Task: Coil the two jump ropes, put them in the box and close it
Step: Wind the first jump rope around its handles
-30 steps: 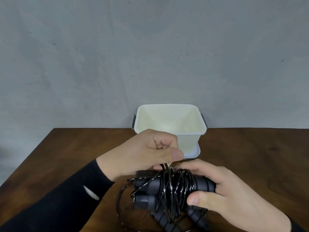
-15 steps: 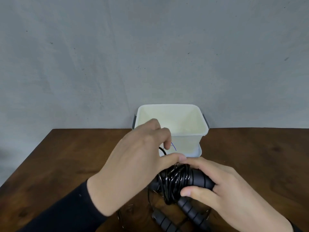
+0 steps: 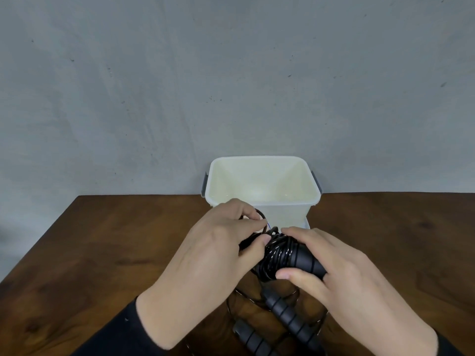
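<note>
— Where's the view from?
— One camera on my head, looking forward and down over the wooden table (image 3: 108,253), wide-angle.
— How near?
— Close: my left hand (image 3: 218,255) and right hand (image 3: 341,276) fill the lower frame; the grey wall (image 3: 231,86) fills the upper half.
— Other views?
— None.

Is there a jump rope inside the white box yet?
No, the white box shows only its bare inside, while the wound jump rope is gripped in front of it by the right hand.
</note>
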